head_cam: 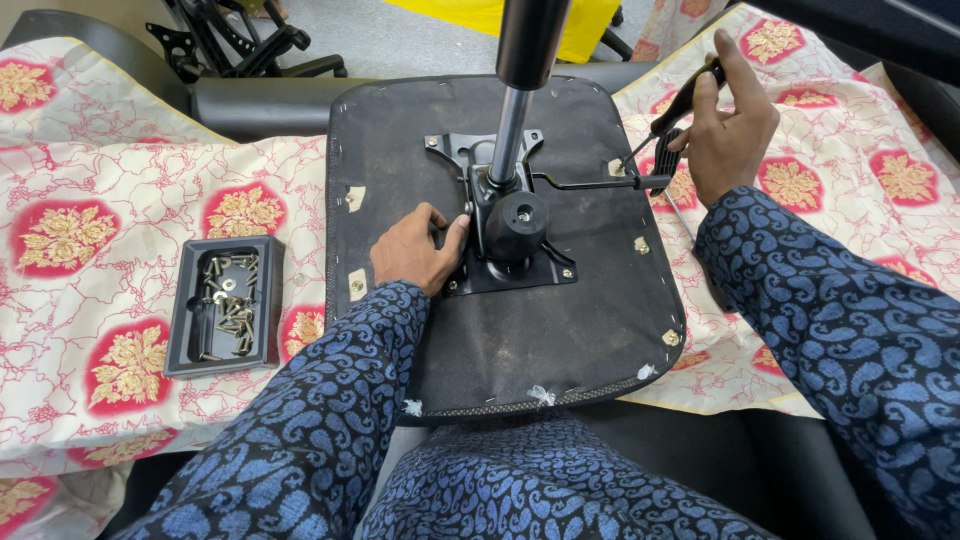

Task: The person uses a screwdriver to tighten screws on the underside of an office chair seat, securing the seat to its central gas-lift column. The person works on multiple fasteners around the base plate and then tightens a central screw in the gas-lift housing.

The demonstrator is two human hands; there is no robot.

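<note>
Head view: my left hand (415,250) rests loosely curled on the mechanism plate (500,225) at mid seat base (500,340). My right hand (725,130) grips a screwdriver (672,120), far right, shaft pointing left toward the plate. Screw tray (225,300) sits left.
</note>
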